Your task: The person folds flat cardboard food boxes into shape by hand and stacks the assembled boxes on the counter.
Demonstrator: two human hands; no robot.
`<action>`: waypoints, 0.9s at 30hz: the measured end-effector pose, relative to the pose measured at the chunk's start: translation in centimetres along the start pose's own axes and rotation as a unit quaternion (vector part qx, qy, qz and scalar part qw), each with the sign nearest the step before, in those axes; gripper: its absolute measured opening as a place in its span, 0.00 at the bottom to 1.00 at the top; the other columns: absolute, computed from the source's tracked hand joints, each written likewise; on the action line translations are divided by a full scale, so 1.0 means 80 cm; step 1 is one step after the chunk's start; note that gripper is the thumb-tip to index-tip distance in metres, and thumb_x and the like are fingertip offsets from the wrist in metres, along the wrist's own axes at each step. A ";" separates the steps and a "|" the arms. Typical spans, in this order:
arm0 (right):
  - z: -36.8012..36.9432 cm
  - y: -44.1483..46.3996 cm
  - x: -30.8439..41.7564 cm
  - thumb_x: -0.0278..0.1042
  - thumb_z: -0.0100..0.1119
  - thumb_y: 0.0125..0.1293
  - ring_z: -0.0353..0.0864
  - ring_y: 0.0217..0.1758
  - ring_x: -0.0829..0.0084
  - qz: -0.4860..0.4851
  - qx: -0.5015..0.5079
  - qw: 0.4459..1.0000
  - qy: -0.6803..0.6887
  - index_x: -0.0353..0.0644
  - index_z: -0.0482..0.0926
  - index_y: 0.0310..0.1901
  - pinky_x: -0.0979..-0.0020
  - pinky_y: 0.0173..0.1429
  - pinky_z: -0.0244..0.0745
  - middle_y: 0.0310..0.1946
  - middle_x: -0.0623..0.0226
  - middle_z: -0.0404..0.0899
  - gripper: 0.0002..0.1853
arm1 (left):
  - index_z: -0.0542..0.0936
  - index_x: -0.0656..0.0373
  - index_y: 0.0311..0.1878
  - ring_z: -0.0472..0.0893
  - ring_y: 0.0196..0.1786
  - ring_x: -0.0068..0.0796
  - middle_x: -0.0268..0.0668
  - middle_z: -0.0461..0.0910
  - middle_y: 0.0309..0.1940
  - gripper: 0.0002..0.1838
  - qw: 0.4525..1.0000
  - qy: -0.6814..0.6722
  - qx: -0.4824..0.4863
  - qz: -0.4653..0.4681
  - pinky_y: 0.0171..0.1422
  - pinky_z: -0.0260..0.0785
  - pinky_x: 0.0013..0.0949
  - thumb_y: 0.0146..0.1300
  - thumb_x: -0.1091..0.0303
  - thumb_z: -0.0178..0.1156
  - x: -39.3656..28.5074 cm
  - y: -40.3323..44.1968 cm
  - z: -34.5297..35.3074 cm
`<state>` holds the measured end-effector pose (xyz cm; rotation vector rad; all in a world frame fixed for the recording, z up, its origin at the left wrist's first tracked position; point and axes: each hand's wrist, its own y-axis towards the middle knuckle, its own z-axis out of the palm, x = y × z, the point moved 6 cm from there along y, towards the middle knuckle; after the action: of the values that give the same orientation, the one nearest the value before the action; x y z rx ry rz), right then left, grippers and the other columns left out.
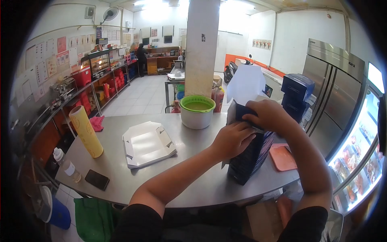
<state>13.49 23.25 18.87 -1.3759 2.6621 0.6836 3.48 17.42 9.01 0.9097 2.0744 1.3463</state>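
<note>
A tall stack of dark folded cartons (246, 161) stands upright on the steel table, right of the middle. At its top, my left hand (234, 140) has its fingers bent over the near edge of a dark carton piece. My right hand (268, 115) wraps round the same dark carton piece (242, 111) from the right. A large white carton flap (246, 82) rises behind my hands. To the left lies a pile of flat white cartons (148, 143) with folded edges. The undersides of my fingers are hidden.
On the steel table (189, 161) are a white tub with a green basket (197, 111), a yellow roll (86, 132), a bottle (66, 164), a phone (96, 179) and an orange tray (283, 156). Dark blue boxes (297, 86) stand at right. A person (142, 59) is far back.
</note>
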 end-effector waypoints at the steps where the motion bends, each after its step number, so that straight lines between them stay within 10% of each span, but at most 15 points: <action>1: 0.005 0.000 0.001 0.53 0.62 0.74 0.88 0.42 0.45 0.003 -0.004 1.000 -0.013 0.41 0.82 0.50 0.49 0.49 0.81 0.35 0.49 0.87 0.21 | 0.86 0.53 0.48 0.86 0.46 0.46 0.38 0.86 0.45 0.08 1.000 0.002 -0.004 0.000 0.49 0.80 0.45 0.67 0.67 0.70 0.002 0.000 -0.001; 27: -0.007 -0.020 -0.010 0.48 0.65 0.72 0.87 0.54 0.46 0.091 0.147 0.985 -0.026 0.43 0.84 0.57 0.53 0.59 0.80 0.49 0.47 0.87 0.21 | 0.82 0.55 0.49 0.85 0.44 0.46 0.40 0.82 0.41 0.12 0.999 0.000 0.020 -0.049 0.47 0.78 0.46 0.64 0.69 0.70 -0.006 -0.002 0.007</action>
<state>15.30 22.80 18.96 -1.0356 2.7316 0.3143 4.12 17.36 8.71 0.8128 2.1245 1.2575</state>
